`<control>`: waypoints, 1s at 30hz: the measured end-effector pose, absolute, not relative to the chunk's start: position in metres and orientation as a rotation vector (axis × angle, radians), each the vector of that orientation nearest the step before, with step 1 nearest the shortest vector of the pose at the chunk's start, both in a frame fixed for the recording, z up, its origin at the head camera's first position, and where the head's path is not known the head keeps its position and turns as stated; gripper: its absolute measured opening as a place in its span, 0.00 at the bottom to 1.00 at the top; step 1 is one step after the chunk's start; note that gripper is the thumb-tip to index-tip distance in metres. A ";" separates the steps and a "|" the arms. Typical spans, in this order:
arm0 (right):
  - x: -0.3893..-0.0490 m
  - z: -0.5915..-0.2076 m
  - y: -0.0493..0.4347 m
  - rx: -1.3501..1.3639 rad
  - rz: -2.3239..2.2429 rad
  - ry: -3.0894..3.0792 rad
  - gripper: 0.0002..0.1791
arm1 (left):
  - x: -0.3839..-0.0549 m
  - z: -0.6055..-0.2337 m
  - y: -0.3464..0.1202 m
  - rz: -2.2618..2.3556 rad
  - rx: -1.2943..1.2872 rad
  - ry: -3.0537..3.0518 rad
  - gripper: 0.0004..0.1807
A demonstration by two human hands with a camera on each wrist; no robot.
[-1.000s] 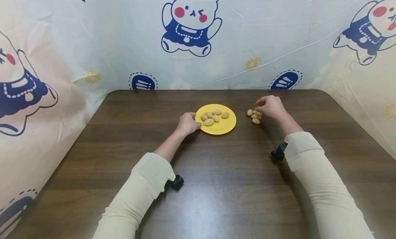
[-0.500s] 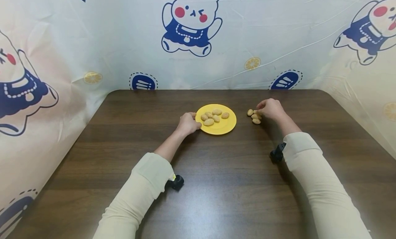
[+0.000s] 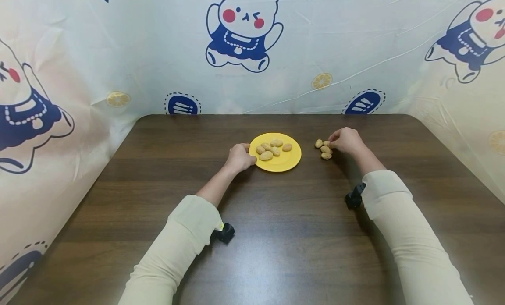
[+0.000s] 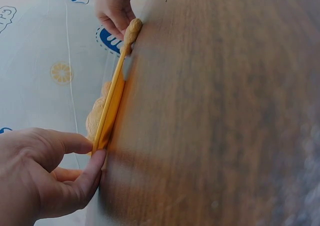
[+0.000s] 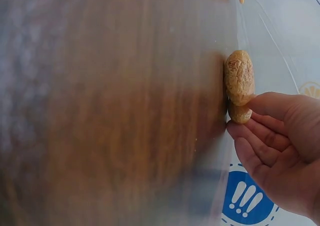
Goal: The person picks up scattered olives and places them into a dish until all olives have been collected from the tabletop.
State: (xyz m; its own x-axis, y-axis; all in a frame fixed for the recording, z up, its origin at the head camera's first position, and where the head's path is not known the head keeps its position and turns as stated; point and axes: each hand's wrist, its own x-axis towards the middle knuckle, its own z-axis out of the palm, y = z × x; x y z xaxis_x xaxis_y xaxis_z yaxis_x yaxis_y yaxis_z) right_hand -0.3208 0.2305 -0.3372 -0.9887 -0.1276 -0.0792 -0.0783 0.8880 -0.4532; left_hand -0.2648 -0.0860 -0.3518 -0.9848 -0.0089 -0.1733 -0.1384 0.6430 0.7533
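A yellow plate (image 3: pixel 293 158) carries several unshelled peanuts (image 3: pixel 266 155). My left hand (image 3: pixel 240 157) pinches its left rim between thumb and fingers; in the left wrist view that hand (image 4: pixel 52 171) grips the plate (image 4: pixel 114 108) edge-on, just over the wood. Right of the plate lies a small cluster of peanuts (image 3: pixel 325 150). At this cluster's far right side is my right hand (image 3: pixel 347 140). Seen from the right wrist, the thumb and fingertips of that hand (image 5: pixel 282 141) close around a small peanut (image 5: pixel 240 114), partly hidden behind a larger peanut (image 5: pixel 240 76).
The dark wooden table (image 3: pixel 276 235) reaches back to a curtain (image 3: pixel 158 42) printed with cartoon bears. A small black camera is strapped at each wrist, the left one (image 3: pixel 225 233) low over the wood and the right one (image 3: pixel 353 197) farther back.
My right hand has lowered slightly toward the table, its fingertips now at a peanut of the cluster. The nearer peanuts there have shifted a little left. My left hand and the plate stay put.
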 end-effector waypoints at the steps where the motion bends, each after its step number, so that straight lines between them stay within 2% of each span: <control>1: -0.321 -0.337 0.230 -0.169 -0.695 2.951 0.13 | -0.265 -0.352 -0.086 1.257 -0.120 2.707 0.32; 30: -0.320 -0.336 0.230 -0.153 -0.806 3.005 0.12 | -0.264 -0.352 -0.086 1.245 -0.112 2.721 0.32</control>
